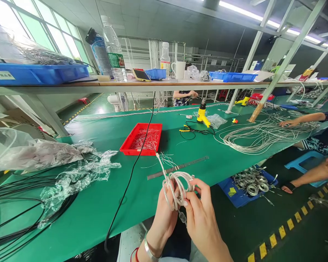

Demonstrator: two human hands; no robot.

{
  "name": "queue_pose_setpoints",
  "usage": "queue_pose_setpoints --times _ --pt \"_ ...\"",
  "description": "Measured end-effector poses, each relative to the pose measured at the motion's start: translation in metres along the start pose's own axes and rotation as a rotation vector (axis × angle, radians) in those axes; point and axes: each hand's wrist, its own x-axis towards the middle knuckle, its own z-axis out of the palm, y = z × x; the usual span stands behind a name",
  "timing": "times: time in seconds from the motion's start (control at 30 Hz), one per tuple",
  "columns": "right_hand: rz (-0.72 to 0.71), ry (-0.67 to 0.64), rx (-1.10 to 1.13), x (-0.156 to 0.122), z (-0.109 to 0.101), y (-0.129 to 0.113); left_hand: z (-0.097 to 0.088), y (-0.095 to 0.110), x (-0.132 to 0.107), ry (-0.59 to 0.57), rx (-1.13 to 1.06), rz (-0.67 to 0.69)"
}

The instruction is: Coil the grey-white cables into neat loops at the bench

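Observation:
My left hand and my right hand are raised together over the near edge of the green table. Both are closed on a small coil of whitish cable, wound into several loops. One loose end of the cable sticks up and to the left from the coil. A metal ruler lies flat on the table just beyond my hands. A red tray of thin wire pieces sits further back.
Crumpled clear plastic and black cables lie at left. A yellow heat gun and a large spread of white cable lie at right, where another person's arm rests. A blue bin of finished coils stands on the floor.

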Motion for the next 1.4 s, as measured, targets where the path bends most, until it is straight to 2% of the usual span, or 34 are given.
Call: queue_pose_setpoints --times 0.1,0.17,0.3,0.4,0.53,0.8,0.93,1.03,1.13,1.3,1.4 --pt "0.064 -0.031 0.079 -0.001 -0.001 -0.007 -0.003 0.0 0.002 -0.018 0.014 0.034" --pt "0.075 0.003 0.11 -0.001 0.0 -0.009 -0.005 0.0 0.003 -0.006 0.005 0.053" --pt "-0.005 0.095 0.132 0.0 0.0 -0.007 -0.008 0.0 0.002 0.03 -0.023 0.028" --pt "-0.062 0.052 0.147 0.0 -0.003 -0.006 -0.007 0.001 0.0 0.04 -0.017 0.022" --pt "-0.049 0.003 0.137 -0.002 -0.006 -0.007 -0.006 0.003 -0.001 0.033 -0.016 0.041" --pt "-0.068 0.071 0.077 -0.003 0.003 -0.004 -0.006 0.001 0.003 0.046 -0.069 0.036" --pt "-0.066 0.078 0.065 -0.002 0.005 -0.001 -0.005 0.003 0.002 -0.006 -0.052 0.021" --pt "-0.086 0.092 0.055 -0.001 0.003 0.0 -0.006 0.004 0.001 -0.001 -0.061 0.007" --pt "-0.124 0.135 0.077 0.002 -0.001 -0.001 -0.006 0.005 0.0 0.001 -0.074 -0.014" --pt "-0.123 0.334 0.075 0.006 -0.001 -0.005 -0.007 0.003 -0.001 -0.023 -0.09 -0.031" --pt "-0.161 0.332 0.087 0.006 0.002 -0.005 -0.007 0.002 0.0 -0.01 -0.14 -0.035"
